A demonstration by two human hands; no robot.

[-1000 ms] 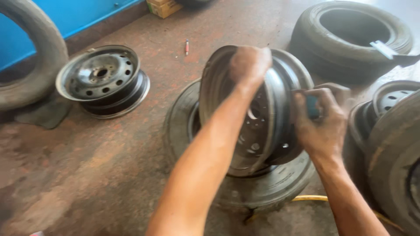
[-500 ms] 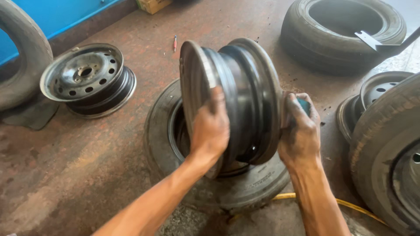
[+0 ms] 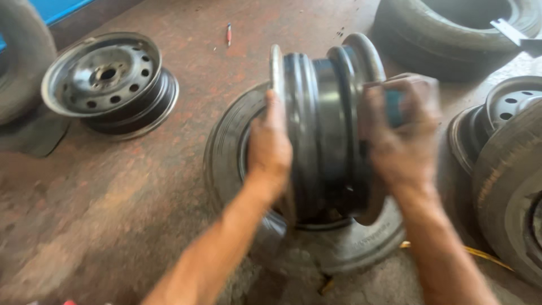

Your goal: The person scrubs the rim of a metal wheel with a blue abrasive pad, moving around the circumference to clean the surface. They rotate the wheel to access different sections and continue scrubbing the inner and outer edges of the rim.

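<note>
Holding the steel wheel rim (image 3: pixel 327 130) up on its edge, you are pressing on it from both sides so it is not tipping over. Your left hand (image 3: pixel 270 148) is lying flat against the left rim edge, fingers pointing up, pushing in like one half of a sandwich. Your right hand (image 3: pixel 402 135) is wrapped over the right rim edge and is also gripping a small blue-green thing (image 3: pixel 394 107) against the metal; it is too blurry to say what that thing is. The rim is standing over the hole of the flat tire (image 3: pixel 350 248) that is lying on the floor (image 3: pixel 113 197), so the tire is working like a soft nest under it. Standing it this way is letting you see the round outside band of the rim. Another steel rim (image 3: pixel 107 82) is lying flat, well apart on the left, out of your way. A big tire (image 3: pixel 457 31) is lying at the top right, and more rims and tires (image 3: pixel 508 147) are sitting close on your right side. A yellow hose (image 3: pixel 474 254) is peeking out from under your right arm.
</note>
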